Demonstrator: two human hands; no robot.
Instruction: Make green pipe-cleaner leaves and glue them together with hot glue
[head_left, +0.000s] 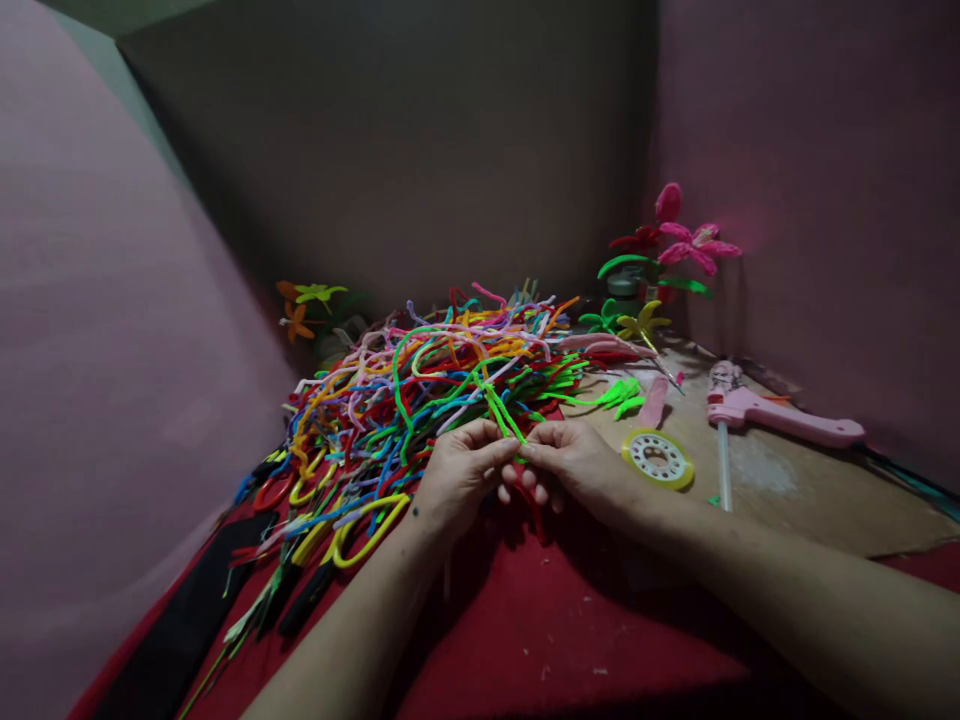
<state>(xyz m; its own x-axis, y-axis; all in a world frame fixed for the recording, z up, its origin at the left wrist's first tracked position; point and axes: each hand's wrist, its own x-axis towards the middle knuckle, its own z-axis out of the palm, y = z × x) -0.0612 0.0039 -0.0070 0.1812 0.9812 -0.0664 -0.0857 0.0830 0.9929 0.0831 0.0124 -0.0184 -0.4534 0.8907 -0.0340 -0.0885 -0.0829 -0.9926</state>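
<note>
Both hands meet in front of the pile, fingers pinched together on bright green pipe cleaners (pixel 504 412). My left hand (pixel 466 462) closes thumb and finger on them from the left. From the right, my right hand (pixel 574 460) pinches them at almost the same spot. The green strands rise from the fingertips toward the pile, side by side. Below the fingers a red strip (pixel 539 522) hangs or lies; I cannot tell whether it is held. Just behind the hands spreads a heap of many-coloured pipe cleaners (pixel 450 365).
Right of my hands lie a yellow tape roll (pixel 658 459) and a pink glue gun (pixel 787 415) with a glue stick, on a brown board (pixel 817 500). Pipe-cleaner flowers (pixel 699 246) stand behind. Yellow-handled scissors (pixel 367 535) lie at left on red cloth (pixel 517 640).
</note>
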